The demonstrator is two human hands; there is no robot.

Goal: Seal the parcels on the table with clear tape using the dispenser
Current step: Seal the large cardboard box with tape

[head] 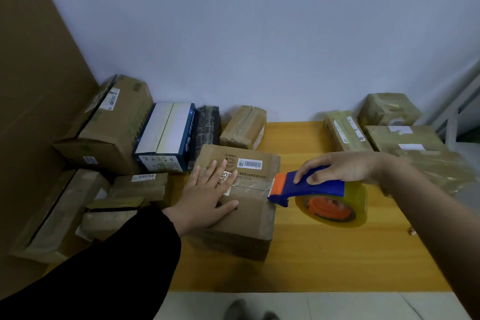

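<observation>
A brown cardboard parcel (249, 213) with a barcode label lies in the middle of the yellow wooden table (324, 262). My left hand (207, 195) presses flat on its top, fingers spread across the centre seam. My right hand (342, 167) grips the blue handle of the tape dispenser (309, 188). The dispenser's orange-and-blue head touches the parcel's right edge at the seam. A roll of clear tape (332, 205) on an orange core hangs under the handle. A strip of tape lies along the seam between my left hand and the dispenser.
Several parcels crowd the table's left side, among them a large brown box (109, 127) and a blue-and-white box (166, 138). A small parcel (244, 127) stands behind the middle one. More taped parcels (389, 125) sit at the back right. The table's front edge borders a tiled floor (311, 306).
</observation>
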